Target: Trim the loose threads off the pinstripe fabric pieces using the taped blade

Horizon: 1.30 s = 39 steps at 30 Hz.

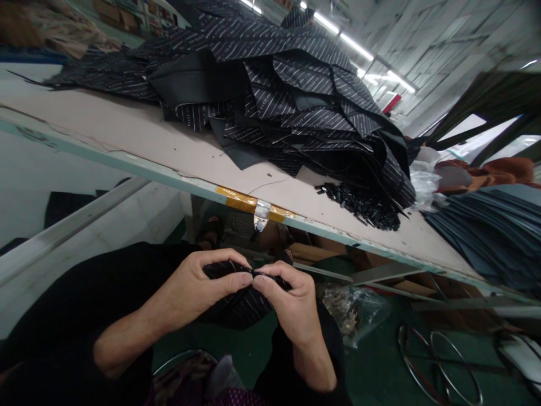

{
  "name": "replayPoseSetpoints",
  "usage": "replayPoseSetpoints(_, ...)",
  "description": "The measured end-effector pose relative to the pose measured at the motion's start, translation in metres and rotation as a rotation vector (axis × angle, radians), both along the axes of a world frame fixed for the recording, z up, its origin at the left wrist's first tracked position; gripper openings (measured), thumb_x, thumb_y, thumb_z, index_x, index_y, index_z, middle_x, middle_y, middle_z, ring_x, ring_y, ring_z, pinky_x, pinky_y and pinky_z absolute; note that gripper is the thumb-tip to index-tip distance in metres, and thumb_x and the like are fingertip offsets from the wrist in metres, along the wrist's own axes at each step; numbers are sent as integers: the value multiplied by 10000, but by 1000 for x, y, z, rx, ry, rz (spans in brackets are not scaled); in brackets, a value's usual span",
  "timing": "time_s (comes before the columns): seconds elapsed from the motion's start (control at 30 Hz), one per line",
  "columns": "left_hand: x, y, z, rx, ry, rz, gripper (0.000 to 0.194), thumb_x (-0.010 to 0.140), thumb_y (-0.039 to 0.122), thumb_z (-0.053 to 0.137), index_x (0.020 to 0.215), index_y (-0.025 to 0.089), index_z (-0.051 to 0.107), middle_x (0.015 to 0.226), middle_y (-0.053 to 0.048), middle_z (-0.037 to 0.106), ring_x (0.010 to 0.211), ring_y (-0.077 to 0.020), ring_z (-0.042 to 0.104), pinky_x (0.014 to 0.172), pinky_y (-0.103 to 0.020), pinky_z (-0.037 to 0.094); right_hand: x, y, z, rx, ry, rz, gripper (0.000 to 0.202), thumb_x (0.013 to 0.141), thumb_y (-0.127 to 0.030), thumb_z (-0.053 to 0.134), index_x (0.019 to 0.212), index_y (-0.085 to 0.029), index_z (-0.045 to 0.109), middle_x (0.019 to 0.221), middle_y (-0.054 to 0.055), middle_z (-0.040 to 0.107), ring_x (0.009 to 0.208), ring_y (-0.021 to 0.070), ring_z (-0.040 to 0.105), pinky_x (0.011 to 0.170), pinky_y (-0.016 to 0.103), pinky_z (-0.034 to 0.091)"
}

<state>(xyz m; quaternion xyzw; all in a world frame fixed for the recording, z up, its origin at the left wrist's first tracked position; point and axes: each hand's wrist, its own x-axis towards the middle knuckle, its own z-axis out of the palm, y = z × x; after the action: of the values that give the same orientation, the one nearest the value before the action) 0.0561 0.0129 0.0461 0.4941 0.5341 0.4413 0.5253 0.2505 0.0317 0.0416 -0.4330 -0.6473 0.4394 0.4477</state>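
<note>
My left hand (213,282) and my right hand (287,293) meet thumb to thumb above my lap, in front of the table edge. Both pinch a black fabric piece (240,307) with thin white printed stripes. Its upper edge is gathered between my fingers, and the rest hangs below them. Something small and dark sits between the fingertips, too small to make out. On the table ahead lies a large pile of similar black striped fabric pieces (291,84). Beside it is a heap of small black parts (363,206).
The table edge (321,225) carries yellow tape (236,198) and a metal clip (261,215). Stacked dark sheets (490,225) lie at the right. Under the table are a clear plastic bag (359,310) and cardboard. A metal-tube frame (439,361) stands on the green floor.
</note>
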Motion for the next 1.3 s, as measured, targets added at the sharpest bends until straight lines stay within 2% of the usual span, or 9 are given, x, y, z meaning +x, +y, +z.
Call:
replayPoseSetpoints(0.17,3,1,-1,-118,-175,16,231,672,397,894,684,188,797,621,20,667,622,-134,568,581,-187,446,-4,-5,5,360,-128,30,62,899,-161,764,864,-209,783,761,8,765,664,148,694,643,257,535)
replayPoseSetpoints(0.33,9,5,-6,-331,-488,176,363,565,382,964,582,178,665,555,43,612,529,-112,526,507,-198,436,-11,-12,10,661,-233,107,90,931,-134,737,965,-214,758,792,38,770,709,177,704,683,304,571)
replayPoseSetpoints(0.43,8,8,-8,-357,-560,195,417,524,396,1001,613,170,662,585,27,649,549,-126,562,516,-208,460,-7,-7,5,463,-103,45,64,880,-176,803,910,-227,779,776,19,760,694,168,699,666,284,562)
replayPoseSetpoints(0.53,5,9,-8,-330,-553,172,465,538,442,1009,611,158,648,574,30,635,544,-115,554,507,-198,442,-2,3,-2,77,76,139,180,742,-295,926,861,-224,811,821,17,771,732,181,720,673,270,573)
replayPoseSetpoints(0.6,3,9,-7,-317,-564,145,461,563,460,1003,624,154,664,579,28,648,548,-115,567,522,-202,458,-1,6,-4,-49,126,178,207,708,-322,937,844,-215,823,842,25,776,762,196,721,702,283,580)
replayPoseSetpoints(0.83,11,3,-4,-320,-658,81,416,516,395,1044,806,175,841,776,-32,818,759,-175,729,728,-225,588,-13,-2,-16,-136,219,-95,126,786,-315,851,793,-195,812,707,11,722,654,175,645,637,286,552)
replayPoseSetpoints(1.0,7,10,3,-374,-738,176,425,471,467,1047,669,169,817,681,-15,782,651,-139,694,650,-190,569,-25,-3,-21,-245,505,-148,243,804,-441,852,836,-208,790,776,30,756,752,199,717,795,343,617)
replayPoseSetpoints(1.13,0,14,5,-355,-634,166,509,500,583,1004,624,149,769,637,-9,716,588,-115,623,565,-177,504,-33,3,-12,-449,724,-253,374,669,-499,924,742,-209,700,668,-9,695,585,148,655,563,259,569)
replayPoseSetpoints(1.3,3,19,3,-352,-463,171,537,577,659,919,573,168,705,606,-28,685,559,-155,579,527,-237,459,-37,10,0,-563,676,-237,381,632,-425,908,584,-181,620,522,-25,596,470,111,560,486,219,473)
